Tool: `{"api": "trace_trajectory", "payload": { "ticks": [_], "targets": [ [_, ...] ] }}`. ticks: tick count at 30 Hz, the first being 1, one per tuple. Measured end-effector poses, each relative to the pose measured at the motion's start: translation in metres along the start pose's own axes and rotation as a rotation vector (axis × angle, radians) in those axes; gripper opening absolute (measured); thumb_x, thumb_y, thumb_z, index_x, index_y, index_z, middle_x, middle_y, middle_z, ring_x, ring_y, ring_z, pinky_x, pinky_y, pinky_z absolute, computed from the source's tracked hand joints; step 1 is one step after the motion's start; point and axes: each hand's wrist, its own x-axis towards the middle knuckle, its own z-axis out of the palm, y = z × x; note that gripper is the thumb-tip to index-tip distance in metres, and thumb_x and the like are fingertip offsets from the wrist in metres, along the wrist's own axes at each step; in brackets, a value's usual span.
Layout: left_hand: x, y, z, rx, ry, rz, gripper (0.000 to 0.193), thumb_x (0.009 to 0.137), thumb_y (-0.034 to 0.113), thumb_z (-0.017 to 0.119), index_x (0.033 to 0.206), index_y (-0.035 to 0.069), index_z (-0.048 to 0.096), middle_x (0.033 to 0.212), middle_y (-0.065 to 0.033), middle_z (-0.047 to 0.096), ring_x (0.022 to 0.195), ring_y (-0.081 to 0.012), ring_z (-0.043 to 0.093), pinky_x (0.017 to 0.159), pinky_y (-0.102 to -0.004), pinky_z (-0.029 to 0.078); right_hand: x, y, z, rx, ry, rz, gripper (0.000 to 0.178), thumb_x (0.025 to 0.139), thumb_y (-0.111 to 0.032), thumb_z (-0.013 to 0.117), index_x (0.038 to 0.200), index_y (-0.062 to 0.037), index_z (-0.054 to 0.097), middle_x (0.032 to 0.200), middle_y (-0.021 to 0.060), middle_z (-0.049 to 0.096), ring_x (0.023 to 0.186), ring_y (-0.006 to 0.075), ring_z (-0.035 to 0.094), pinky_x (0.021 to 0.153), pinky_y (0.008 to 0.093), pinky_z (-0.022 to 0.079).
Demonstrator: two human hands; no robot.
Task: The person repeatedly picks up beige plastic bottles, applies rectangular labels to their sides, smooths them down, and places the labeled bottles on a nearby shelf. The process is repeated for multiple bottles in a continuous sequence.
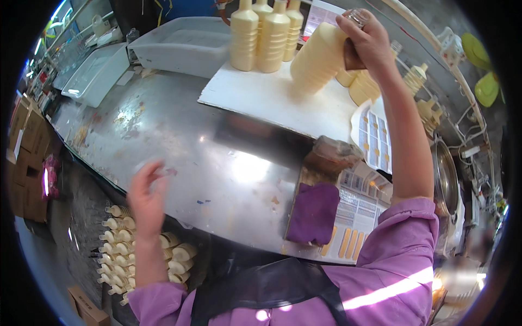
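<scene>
Purple sleeve (391, 239) below, right fingers (349, 29) grip cream bottle (319, 60).

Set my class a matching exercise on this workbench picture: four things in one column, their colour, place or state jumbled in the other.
1. Left hand
2. Right hand
3. Cloth
4. Cardboard boxes

A. Purple
B. Near the picture's left edge
C. Gripping a tilted cream bottle
D. Seen against the metal table, no bottle held

Pairs: 1-D, 2-C, 3-A, 4-B
</scene>
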Motion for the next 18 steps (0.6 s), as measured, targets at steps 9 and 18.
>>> {"api": "trace_trajectory", "payload": {
  "ticks": [9,18],
  "targets": [
    [0.008,0.12,0.198,-0.666,-0.894,-0.061,0.111,0.071,0.021,0.089,0.161,0.005,0.027,0.149,-0.0129,0.051,0.139,-0.0248,0.049,0.118,-0.0411,0.039,-0.127,-0.074,-0.068,0.419,-0.475,0.194,0.026,0.101,-0.034,0.061,0.107,-0.0089,0.065,0.094,-0.0031,0.065,0.065,-0.0006,0.05,0.048,0.0166,0.032],
    [-0.057,0.078,0.278,-0.654,-0.803,-0.389,0.095,0.078,0.016,0.085,0.156,0.004,0.033,0.142,-0.0115,0.055,0.131,-0.022,0.056,0.112,-0.0391,0.045,-0.274,0.025,-0.068,0.079,-0.309,0.515,0.056,0.1,-0.032,0.067,0.147,-0.0045,0.053,0.131,0.0171,0.066,0.108,0.0193,0.064,0.094,0.031,0.052]
  ]
}}
